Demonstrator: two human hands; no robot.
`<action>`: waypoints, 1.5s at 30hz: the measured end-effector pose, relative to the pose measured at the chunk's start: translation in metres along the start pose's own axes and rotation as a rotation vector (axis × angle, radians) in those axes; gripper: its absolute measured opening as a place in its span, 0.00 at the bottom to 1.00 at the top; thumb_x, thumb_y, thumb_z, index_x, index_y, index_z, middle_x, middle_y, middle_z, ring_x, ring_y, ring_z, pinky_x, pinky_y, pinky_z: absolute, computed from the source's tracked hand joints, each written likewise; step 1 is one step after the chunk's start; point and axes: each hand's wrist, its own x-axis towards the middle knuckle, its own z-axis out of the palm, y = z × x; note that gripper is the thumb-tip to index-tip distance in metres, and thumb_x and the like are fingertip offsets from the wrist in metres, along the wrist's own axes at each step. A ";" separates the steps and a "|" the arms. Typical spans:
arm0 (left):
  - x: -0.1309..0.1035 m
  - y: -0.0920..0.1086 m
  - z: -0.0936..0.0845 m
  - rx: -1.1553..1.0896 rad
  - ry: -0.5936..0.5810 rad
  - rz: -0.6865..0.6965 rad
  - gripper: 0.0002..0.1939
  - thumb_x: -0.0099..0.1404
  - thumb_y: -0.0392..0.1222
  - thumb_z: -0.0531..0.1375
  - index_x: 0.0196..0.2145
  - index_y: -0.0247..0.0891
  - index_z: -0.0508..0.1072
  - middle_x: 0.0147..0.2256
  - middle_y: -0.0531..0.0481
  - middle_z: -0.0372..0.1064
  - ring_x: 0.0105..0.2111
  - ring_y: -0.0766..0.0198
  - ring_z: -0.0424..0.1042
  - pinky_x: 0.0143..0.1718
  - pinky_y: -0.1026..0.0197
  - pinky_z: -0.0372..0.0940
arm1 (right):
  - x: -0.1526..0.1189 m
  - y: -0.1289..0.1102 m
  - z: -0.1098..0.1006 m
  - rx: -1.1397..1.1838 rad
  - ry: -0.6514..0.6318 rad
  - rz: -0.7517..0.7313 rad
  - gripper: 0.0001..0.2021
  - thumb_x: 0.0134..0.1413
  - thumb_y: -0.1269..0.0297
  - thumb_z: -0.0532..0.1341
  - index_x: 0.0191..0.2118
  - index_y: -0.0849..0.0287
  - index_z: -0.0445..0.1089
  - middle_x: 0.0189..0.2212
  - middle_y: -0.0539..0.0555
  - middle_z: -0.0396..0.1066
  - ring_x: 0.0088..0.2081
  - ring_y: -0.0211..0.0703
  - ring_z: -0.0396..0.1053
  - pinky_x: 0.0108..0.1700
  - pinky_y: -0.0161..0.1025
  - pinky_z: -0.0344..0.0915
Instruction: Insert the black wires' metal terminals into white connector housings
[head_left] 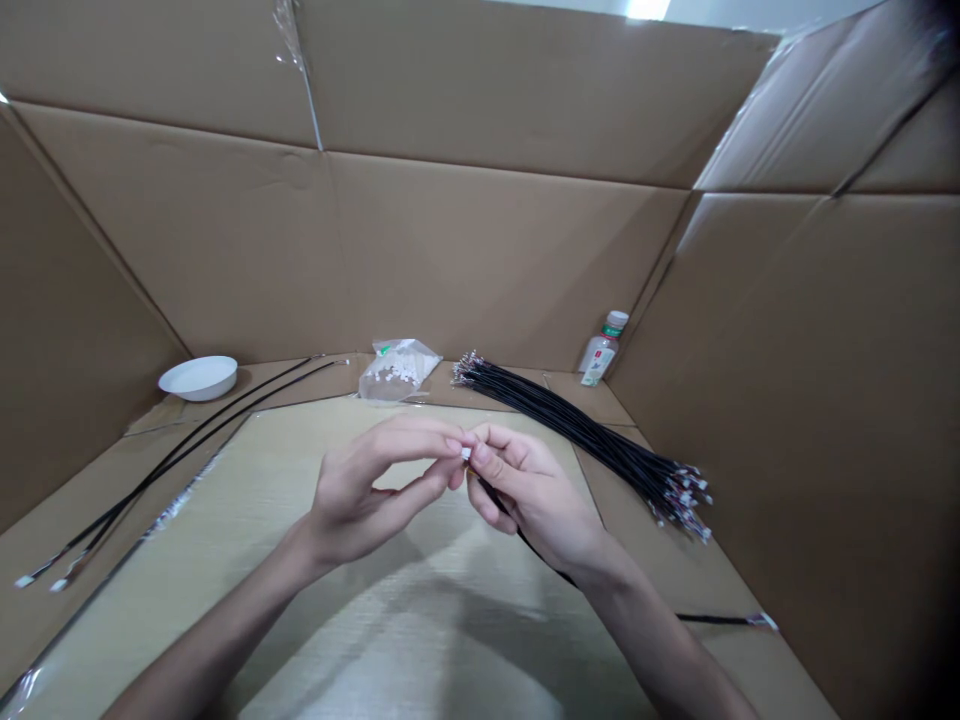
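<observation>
A small white connector (466,453) is at the fingertips of both hands, above the middle of the table. My left hand (382,480) has its thumb and fingertips closed at the connector's left side. My right hand (529,485) is closed around the end of a black cable (536,552), with its thumb against the connector. The cable runs down behind my right wrist, and its other end with white plugs (763,621) shows at the right. Exactly how the connector meets the wires is too small to tell.
Cardboard walls (495,260) surround the table (405,640). Along the back are a white bowl (199,378), a bag of white connectors (399,370), a thick bundle of black cables (577,420) and a bottle (602,350). Two black cables (161,466) lie left.
</observation>
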 end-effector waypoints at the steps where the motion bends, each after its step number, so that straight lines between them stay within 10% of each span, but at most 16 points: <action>1: 0.000 0.001 0.001 -0.033 0.007 -0.031 0.25 0.63 0.20 0.64 0.53 0.43 0.73 0.45 0.48 0.79 0.44 0.62 0.80 0.44 0.59 0.78 | 0.000 0.001 0.000 0.031 -0.012 0.011 0.16 0.68 0.52 0.63 0.37 0.61 0.71 0.24 0.47 0.66 0.19 0.28 0.52 0.19 0.29 0.46; 10: 0.010 0.011 -0.005 -0.187 -0.100 -0.465 0.13 0.70 0.30 0.63 0.50 0.42 0.76 0.40 0.49 0.77 0.36 0.67 0.77 0.41 0.64 0.75 | 0.002 0.003 0.001 0.174 -0.053 0.093 0.16 0.65 0.52 0.66 0.35 0.62 0.70 0.31 0.48 0.66 0.21 0.26 0.50 0.20 0.30 0.41; 20: 0.013 0.012 -0.011 0.001 -0.164 -0.384 0.06 0.68 0.33 0.67 0.43 0.41 0.80 0.40 0.48 0.79 0.40 0.61 0.79 0.42 0.60 0.74 | 0.004 0.006 0.003 0.125 0.004 0.097 0.17 0.65 0.51 0.65 0.35 0.62 0.71 0.27 0.47 0.63 0.21 0.29 0.50 0.20 0.29 0.42; 29: 0.012 0.008 -0.006 -0.392 -0.190 -0.617 0.06 0.73 0.36 0.62 0.46 0.40 0.76 0.35 0.50 0.77 0.32 0.64 0.80 0.36 0.62 0.76 | 0.002 0.005 -0.005 0.141 -0.048 0.108 0.14 0.64 0.53 0.68 0.39 0.61 0.76 0.35 0.53 0.69 0.36 0.37 0.66 0.36 0.31 0.67; 45: 0.012 0.006 -0.010 0.002 -0.294 -0.602 0.05 0.73 0.35 0.59 0.37 0.39 0.72 0.34 0.55 0.71 0.34 0.70 0.69 0.38 0.66 0.63 | 0.005 0.007 -0.006 -0.164 0.078 -0.029 0.12 0.65 0.55 0.67 0.37 0.60 0.75 0.34 0.51 0.69 0.36 0.38 0.64 0.41 0.37 0.60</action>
